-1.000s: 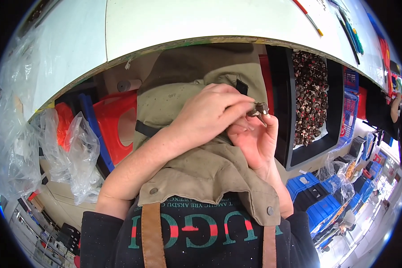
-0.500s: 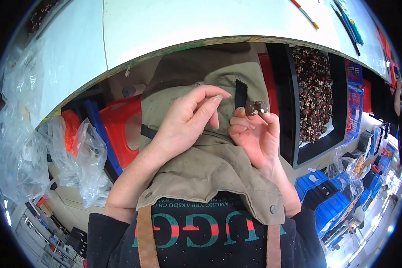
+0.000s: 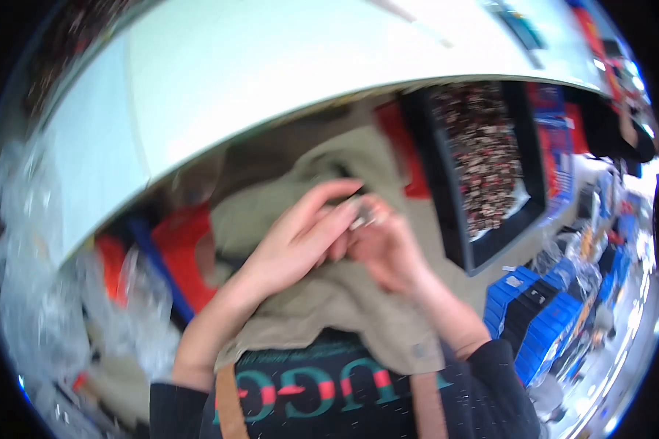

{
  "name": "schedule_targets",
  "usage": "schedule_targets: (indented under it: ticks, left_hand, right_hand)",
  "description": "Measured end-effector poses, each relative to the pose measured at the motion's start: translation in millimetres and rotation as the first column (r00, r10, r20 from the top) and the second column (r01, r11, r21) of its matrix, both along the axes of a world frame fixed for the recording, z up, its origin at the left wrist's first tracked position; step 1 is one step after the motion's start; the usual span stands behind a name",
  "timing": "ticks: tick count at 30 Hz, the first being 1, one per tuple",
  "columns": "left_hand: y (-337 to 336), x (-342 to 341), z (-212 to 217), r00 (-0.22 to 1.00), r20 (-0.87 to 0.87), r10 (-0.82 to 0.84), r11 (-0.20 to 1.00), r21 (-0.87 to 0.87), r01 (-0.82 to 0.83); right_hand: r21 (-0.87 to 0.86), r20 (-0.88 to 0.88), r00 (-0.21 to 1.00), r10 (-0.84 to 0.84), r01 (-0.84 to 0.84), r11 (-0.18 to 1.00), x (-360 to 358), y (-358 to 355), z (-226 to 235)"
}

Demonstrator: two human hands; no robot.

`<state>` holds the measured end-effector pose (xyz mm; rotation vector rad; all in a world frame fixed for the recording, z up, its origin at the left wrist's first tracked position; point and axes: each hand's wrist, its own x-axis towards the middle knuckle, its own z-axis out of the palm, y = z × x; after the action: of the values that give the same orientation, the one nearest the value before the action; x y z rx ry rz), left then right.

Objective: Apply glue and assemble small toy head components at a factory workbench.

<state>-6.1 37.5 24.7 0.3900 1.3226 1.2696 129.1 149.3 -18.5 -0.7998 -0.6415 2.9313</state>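
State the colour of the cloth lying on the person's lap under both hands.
Olive-khaki cloth, plain with no pattern; the head view, the only one, shows it under both hands.

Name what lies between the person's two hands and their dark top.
In the head view, a rumpled khaki cloth lies under the left hand and right hand, covering the lap down to the dark top. The hands pinch a small metal piece.

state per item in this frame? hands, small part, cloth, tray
left hand: fingers closed around the small metal part
right hand: pinching the same part
khaki cloth: bunched on the lap under both hands
black tray: full of small pieces
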Motion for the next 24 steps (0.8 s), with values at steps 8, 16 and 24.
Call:
schedule_targets:
  ticks: [8,16,24]
  left_hand:
    - [-5.0,5.5,-1.2,0.999,-0.04,0.032,0.998,-0.046,-0.034]
    - [-5.4,10.3,7.5,0.999,-0.031,-0.024,0.999,-0.038,0.023]
    - [-4.3,12.1,11.0,0.999,-0.013,-0.036,0.999,-0.012,0.036]
  right_hand:
    - [0.011,-0.091,0.996,-0.007,0.008,1.0,-1.2,-4.0,4.0]
    - [0.14,-0.053,0.998,0.037,-0.029,0.99,-2.5,0.8,16.1]
    - [0.141,-0.122,0.987,0.103,-0.085,0.986,0.1,0.0,23.1]
